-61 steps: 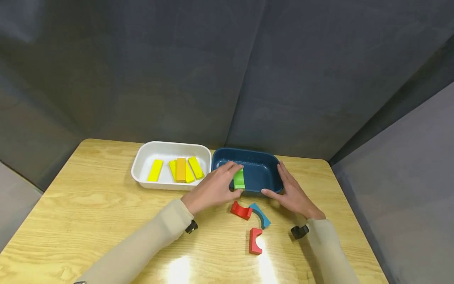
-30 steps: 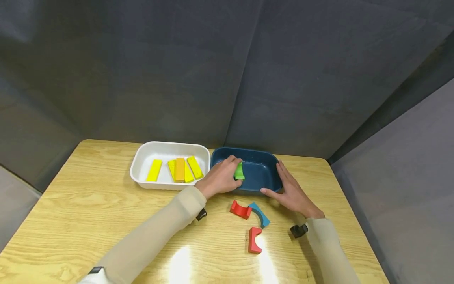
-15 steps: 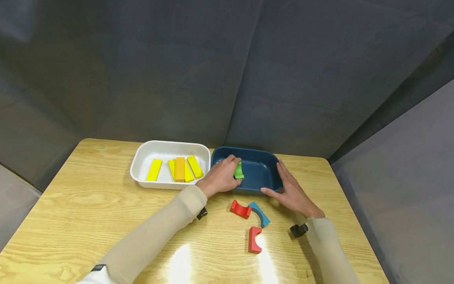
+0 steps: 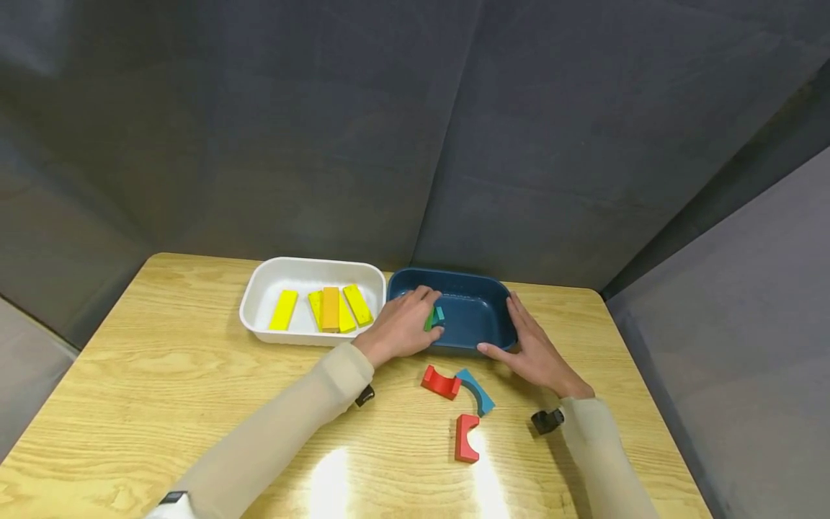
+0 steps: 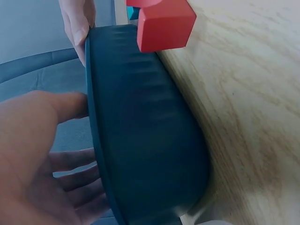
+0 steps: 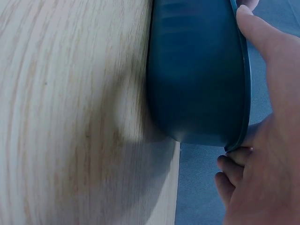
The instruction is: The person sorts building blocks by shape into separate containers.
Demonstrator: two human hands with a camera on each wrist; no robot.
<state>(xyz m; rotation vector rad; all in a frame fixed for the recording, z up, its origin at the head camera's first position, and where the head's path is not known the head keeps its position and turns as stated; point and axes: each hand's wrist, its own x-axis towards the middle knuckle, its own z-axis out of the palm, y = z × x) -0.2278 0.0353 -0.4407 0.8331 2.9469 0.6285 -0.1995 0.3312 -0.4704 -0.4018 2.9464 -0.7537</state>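
Observation:
In the head view my left hand reaches into the dark blue tray. Below its fingers and thumb sit a green arch block, partly covered, and a small teal piece. The left wrist view shows the thumb and fingers of that hand apart above the tray's near rim, nothing visible between them. My right hand holds the tray's right end, thumb on the near rim and fingers round the corner. On the table in front lie two red arch blocks and a blue arch block.
To the left of the dark blue tray stands a white tray. Inside it are several yellow blocks and an orange block. A dark curtain hangs behind the wooden table.
My left hand has carried the green block down into the dark blue tray, and the fingers no longer span it. A teal piece shows beside it now. The right hand has stayed put.

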